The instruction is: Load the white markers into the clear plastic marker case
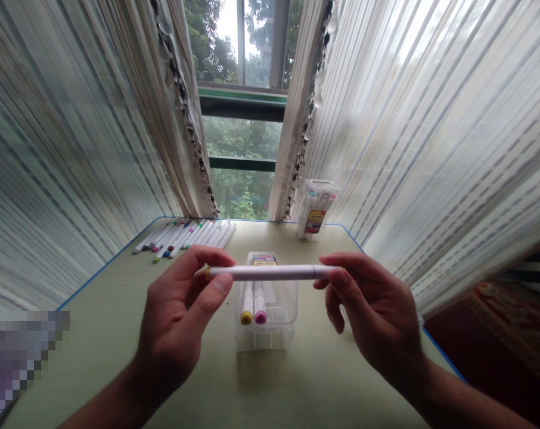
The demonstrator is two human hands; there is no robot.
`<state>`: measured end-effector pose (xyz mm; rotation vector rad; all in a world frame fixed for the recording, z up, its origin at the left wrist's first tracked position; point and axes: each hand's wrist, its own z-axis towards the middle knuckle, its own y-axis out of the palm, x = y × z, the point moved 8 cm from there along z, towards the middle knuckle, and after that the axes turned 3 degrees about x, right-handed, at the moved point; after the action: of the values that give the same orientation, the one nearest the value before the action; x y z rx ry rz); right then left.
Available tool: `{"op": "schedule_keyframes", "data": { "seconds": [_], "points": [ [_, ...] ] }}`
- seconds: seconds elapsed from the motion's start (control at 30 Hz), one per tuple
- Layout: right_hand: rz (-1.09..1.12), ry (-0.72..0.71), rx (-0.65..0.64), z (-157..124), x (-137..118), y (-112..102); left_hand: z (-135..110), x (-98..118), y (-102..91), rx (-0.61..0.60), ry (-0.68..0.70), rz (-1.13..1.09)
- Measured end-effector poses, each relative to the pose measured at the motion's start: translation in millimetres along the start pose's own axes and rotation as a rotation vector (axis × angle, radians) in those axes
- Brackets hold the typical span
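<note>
I hold a white marker pen (270, 272) level in front of me, one end in each hand. My left hand (180, 316) pinches its yellow-tipped left end between thumb and forefinger. My right hand (372, 316) pinches the right end the same way. Below the marker, a clear plastic marker case (266, 325) lies on the table with two markers in it, one with a yellow cap and one with a pink cap.
Several white markers (185, 235) lie in a row at the back left of the green table (297, 381). A clear lid or second case (317, 208) stands at the back right. Striped curtains hang on both sides of a window.
</note>
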<state>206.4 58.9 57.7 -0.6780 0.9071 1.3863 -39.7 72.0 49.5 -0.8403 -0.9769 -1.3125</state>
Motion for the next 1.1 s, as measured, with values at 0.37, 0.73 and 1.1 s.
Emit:
{"op": "schedule_keyframes", "data": {
  "seconds": [0.37,0.73,1.1],
  "points": [
    [-0.04,-0.031,0.005,-2,-5,0,2,-2,3.0,0.0,-0.026,-0.04],
    [-0.111,-0.012,-0.02,0,0,-2,-4,5,4.2,0.051,-0.05,-0.008],
    [-0.186,-0.021,-0.065,4,7,0,-4,15,4.2,0.088,-0.015,-0.063]
  ]
}}
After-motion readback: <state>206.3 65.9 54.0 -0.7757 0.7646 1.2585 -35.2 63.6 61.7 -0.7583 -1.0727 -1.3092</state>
